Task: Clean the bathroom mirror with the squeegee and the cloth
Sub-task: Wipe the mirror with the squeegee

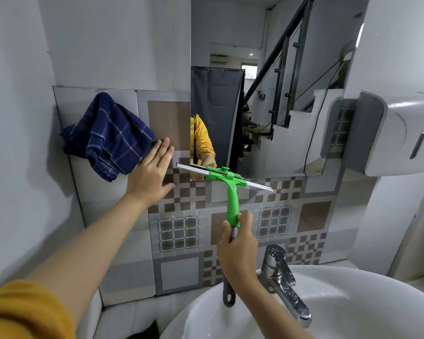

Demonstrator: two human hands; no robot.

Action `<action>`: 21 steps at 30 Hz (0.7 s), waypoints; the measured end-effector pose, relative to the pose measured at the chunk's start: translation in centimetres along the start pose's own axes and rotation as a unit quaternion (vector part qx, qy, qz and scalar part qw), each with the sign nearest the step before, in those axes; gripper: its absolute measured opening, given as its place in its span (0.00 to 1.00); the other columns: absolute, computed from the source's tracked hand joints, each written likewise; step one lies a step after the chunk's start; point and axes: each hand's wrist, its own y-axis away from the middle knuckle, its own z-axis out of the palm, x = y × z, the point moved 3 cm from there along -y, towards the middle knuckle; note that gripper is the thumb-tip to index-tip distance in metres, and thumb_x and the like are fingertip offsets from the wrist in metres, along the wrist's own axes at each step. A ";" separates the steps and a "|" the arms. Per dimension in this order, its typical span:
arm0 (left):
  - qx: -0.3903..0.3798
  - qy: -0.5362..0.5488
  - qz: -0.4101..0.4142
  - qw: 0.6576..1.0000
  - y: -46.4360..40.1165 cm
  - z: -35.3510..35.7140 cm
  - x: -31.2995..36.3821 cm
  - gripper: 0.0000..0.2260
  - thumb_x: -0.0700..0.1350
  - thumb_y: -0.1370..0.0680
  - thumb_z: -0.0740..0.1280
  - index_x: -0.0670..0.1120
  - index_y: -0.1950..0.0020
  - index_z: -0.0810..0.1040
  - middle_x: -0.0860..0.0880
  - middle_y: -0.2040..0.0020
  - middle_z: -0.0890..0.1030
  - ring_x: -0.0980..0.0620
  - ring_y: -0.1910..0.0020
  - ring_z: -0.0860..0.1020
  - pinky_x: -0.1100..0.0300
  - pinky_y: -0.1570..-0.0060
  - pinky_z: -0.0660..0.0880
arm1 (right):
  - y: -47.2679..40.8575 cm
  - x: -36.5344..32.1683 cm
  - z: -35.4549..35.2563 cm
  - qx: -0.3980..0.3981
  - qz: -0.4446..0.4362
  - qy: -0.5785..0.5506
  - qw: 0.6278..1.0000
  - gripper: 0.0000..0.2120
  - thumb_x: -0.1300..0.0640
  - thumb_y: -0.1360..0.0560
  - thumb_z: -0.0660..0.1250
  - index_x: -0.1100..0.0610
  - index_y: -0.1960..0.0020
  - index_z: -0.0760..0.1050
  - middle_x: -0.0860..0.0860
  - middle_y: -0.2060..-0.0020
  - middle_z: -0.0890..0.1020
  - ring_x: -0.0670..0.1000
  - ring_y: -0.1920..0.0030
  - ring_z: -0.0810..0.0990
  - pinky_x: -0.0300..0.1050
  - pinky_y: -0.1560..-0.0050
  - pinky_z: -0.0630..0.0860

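Note:
The mirror (262,69) hangs on the wall above the basin. My right hand (238,243) is shut on the handle of the green squeegee (231,192), whose blade lies tilted across the mirror's bottom left corner, over the lower edge. A dark blue checked cloth (108,138) is bunched against the tiled wall left of the mirror. My left hand (152,172) is flat with its fingers apart and presses the cloth's right edge to the tiles.
A white basin (340,302) with a chrome tap (282,282) sits below my right hand. A white and grey dispenser (387,133) juts from the wall on the right. Patterned tiles (181,231) cover the wall under the mirror.

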 end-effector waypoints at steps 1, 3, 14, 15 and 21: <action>-0.001 -0.003 0.000 1.000 0.0 0.0 0.1 0.44 0.48 0.37 0.78 0.42 0.27 0.60 0.44 0.25 0.59 0.46 0.27 0.57 0.47 0.34 0.62 | -0.1 0.2 -0.1 -0.002 -0.009 0.012 1.000 0.04 0.57 0.20 0.58 0.52 0.50 0.62 0.50 0.73 0.74 0.48 0.76 0.71 0.49 0.78 0.71; -0.002 -0.008 -0.001 1.000 0.1 -0.1 0.2 0.44 0.48 0.37 0.78 0.42 0.27 0.60 0.44 0.25 0.59 0.45 0.27 0.57 0.48 0.35 0.60 | -0.1 0.4 -0.3 -0.006 -0.023 0.038 0.999 0.05 0.57 0.20 0.58 0.52 0.50 0.62 0.50 0.73 0.74 0.48 0.77 0.70 0.46 0.79 0.68; -0.016 -0.031 -0.019 0.999 0.1 -0.1 0.9 0.44 0.48 0.37 0.78 0.40 0.27 0.59 0.42 0.25 0.58 0.44 0.27 0.57 0.48 0.33 0.54 | 0.5 2.9 -1.8 -0.051 -0.004 0.122 0.991 0.05 0.56 0.20 0.59 0.54 0.50 0.62 0.50 0.72 0.74 0.50 0.74 0.71 0.46 0.75 0.66; -0.019 -0.032 -0.022 0.999 0.1 -0.1 0.9 0.44 0.48 0.37 0.78 0.40 0.27 0.59 0.42 0.25 0.58 0.43 0.27 0.57 0.48 0.33 0.54 | 0.3 2.9 -2.0 -0.051 -0.007 0.124 0.991 0.05 0.56 0.20 0.59 0.54 0.50 0.62 0.50 0.72 0.74 0.50 0.74 0.71 0.46 0.75 0.67; 0.005 0.004 -0.039 0.999 0.3 -0.2 2.1 0.39 0.41 0.32 0.74 0.40 0.27 0.58 0.41 0.25 0.57 0.43 0.27 0.57 0.46 0.32 0.52 | -0.4 2.7 -4.5 -0.088 -0.009 0.147 0.985 0.06 0.56 0.20 0.60 0.52 0.49 0.62 0.52 0.67 0.78 0.51 0.71 0.76 0.47 0.73 0.72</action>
